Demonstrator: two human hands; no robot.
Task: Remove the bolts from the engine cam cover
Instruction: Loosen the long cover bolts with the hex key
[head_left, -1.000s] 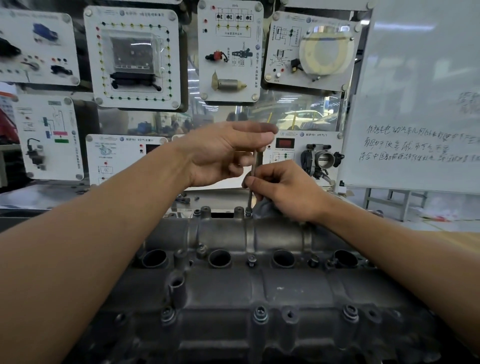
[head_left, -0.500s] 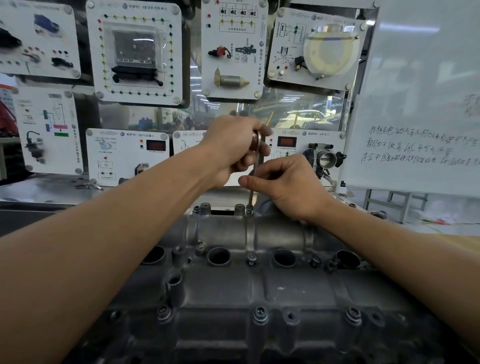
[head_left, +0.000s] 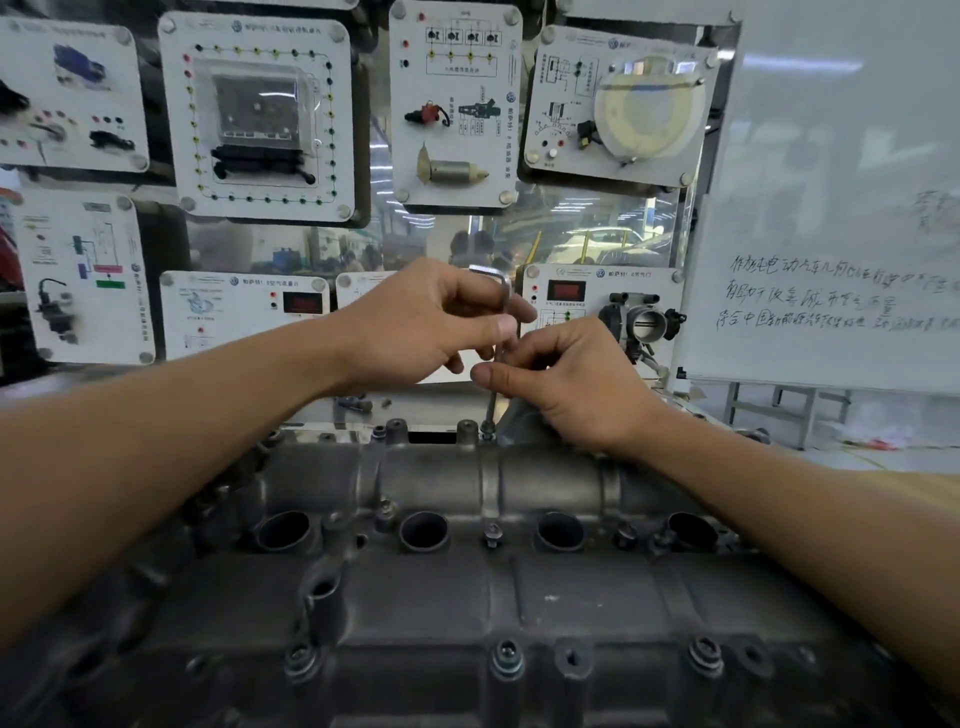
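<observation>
- From where I stand, the left hand (head_left: 431, 322) is curled round the short arm at the top of an L-shaped hex key (head_left: 491, 405). The right hand (head_left: 566, 384) pinches the long shaft lower down between thumb and fingertips.
- The key stands close to upright, its tip down in the bolt (head_left: 487, 435) at the far edge of the cam cover (head_left: 467, 587), about midway along that edge.
- That bolt sits directly below the right hand's thumb, just beside the heel of that hand, and well under the left hand.
- To do this turn well, I'd say hold the shaft plumb over the bolt head with the right hand so the tip is fully seated, and let the left hand do the spinning. A tilted key looks likely to slip out or round the socket.
- Other bolts (head_left: 506, 657) sit in the cover's middle row and along its near edge, so plenty looks left to do.
</observation>
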